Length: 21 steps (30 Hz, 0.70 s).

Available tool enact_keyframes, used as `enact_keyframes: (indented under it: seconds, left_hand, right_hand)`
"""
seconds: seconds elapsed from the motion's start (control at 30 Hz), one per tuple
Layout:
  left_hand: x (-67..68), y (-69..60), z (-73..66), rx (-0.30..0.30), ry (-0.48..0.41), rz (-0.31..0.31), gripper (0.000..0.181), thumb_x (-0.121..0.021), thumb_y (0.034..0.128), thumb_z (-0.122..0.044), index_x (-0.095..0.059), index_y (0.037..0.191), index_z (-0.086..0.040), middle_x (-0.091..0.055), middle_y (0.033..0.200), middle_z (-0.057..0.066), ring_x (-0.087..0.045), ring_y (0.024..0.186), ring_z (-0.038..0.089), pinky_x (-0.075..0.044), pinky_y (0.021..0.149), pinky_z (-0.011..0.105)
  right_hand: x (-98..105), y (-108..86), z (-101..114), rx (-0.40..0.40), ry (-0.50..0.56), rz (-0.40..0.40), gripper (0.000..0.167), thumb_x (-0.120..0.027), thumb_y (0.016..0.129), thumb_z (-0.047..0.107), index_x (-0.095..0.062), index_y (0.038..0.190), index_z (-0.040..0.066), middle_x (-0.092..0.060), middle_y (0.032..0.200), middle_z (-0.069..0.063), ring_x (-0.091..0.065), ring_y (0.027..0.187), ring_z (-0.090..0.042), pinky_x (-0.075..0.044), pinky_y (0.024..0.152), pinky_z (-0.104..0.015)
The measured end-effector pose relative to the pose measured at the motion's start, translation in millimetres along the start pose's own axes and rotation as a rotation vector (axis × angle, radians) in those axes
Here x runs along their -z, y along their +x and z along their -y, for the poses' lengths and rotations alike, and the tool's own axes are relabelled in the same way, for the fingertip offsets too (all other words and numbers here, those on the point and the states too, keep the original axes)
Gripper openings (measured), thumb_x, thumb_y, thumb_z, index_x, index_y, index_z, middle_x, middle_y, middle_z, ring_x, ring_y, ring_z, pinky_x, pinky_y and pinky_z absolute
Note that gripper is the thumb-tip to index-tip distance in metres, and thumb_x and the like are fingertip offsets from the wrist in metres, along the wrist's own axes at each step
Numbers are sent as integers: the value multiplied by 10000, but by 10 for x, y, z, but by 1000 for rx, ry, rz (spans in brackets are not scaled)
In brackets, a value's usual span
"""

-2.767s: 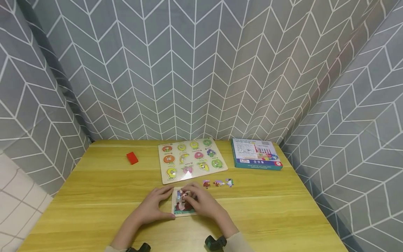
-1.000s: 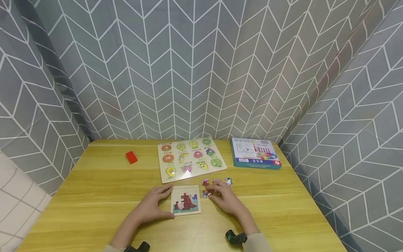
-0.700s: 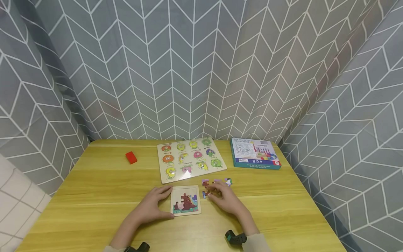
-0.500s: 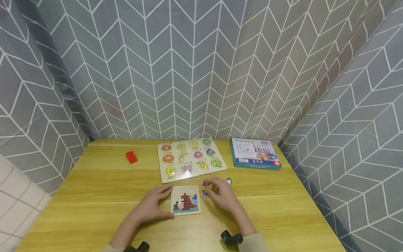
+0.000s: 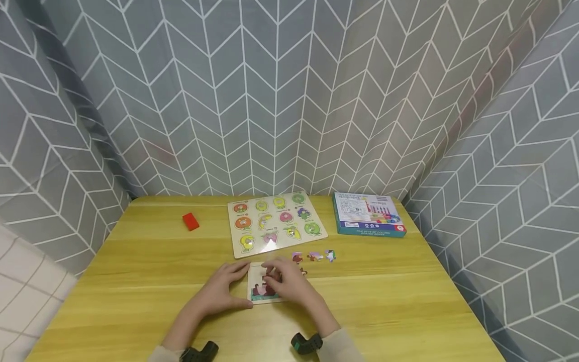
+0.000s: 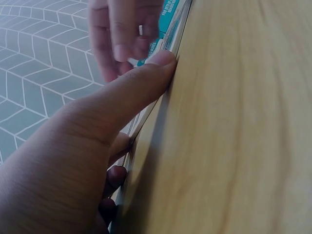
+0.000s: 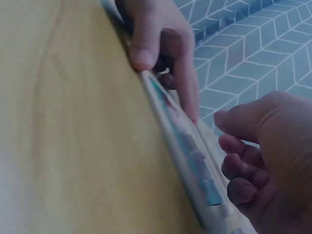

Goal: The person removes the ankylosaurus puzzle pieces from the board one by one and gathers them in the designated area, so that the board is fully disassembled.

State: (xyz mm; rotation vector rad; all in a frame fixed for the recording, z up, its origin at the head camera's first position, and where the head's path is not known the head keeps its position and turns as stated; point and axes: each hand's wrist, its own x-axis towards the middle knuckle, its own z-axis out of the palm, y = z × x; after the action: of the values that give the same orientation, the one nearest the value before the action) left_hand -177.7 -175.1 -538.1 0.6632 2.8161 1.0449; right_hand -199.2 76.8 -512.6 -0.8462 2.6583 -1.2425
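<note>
A small square wooden jigsaw puzzle board [image 5: 254, 270], partly filled with brown and teal pieces, lies on the table. My left hand [image 5: 222, 287] grips its left side, the thumb at the near corner and the index finger at the far one. Above the board's right part is my right hand [image 5: 289, 285], with curled fingers. The right wrist view shows a gap between its thumb and fingers; whether the fingertips pinch a piece is hidden. Loose puzzle pieces [image 5: 315, 256] stand in a row behind it, and another brown piece [image 5: 303, 272] shows partly beside the hand.
Behind the jigsaw lies a larger fruit puzzle board [image 5: 278, 221]. A teal-edged flat box [image 5: 370, 215] sits at the back right, and a red block [image 5: 190, 221] at the back left. A patterned curtain [image 5: 280, 100] borders the wooden table [image 5: 149, 281].
The right hand went from the board to the loose pieces on the right, then back over the board. A blue piece from the board's far left came to lie on the table. My left hand stayed.
</note>
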Motion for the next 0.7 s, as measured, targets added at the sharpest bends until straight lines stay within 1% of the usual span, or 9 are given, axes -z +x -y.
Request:
enact_keyframes:
  seconds: [0.13,0.3,0.47,0.57,0.7]
  left_hand:
    - [-2,-5,2,5,-5,6,1052,-897,755,-623,-526,1566,-64,-446,1667,71,-394,1491,463,-367,1168,696]
    - [17,-6,-2,4,-1,9,1054,-900,757,-613,-520,1568,-58,-440,1669,87,-360,1500,511,-346,1168,723]
    - [11,-6,14,-5,4,3,1057,-898,755,-620,-521,1568,-60,-447,1665,87,-371,1491,505,-349,1162,727]
    - [-3,-3,28,-9,0,-1,1054,-900,752,-620,-525,1566,-64,-452,1662,85,-375,1489,498,-342,1165,728]
    - [-14,-2,35,-8,-6,-3,1049,-902,746,-620,-534,1561,-70,-456,1660,85,-369,1496,499,-313,1179,736]
  right_hand:
    - [-58,-19,-43,-11,-34,17,279,-735,1001,113,-739,1274,55,-613,961,33,-484,784,-27,-460,705,-196]
    - [-80,-22,-87,-13,-59,18,239,-732,992,92,-759,1230,81,-605,992,38,-478,831,-50,-457,720,-201]
    - [-70,-33,-83,1,-83,27,175,-719,1000,89,-782,1162,102,-582,982,34,-465,835,-54,-439,714,-193]
    - [-55,-52,-60,-5,-105,41,192,-719,995,91,-782,1176,104,-579,1010,38,-465,851,-52,-446,722,-190]
    - [-39,-78,-27,-43,-143,63,242,-725,987,111,-774,1225,113,-575,1069,46,-475,886,-57,-469,744,-196]
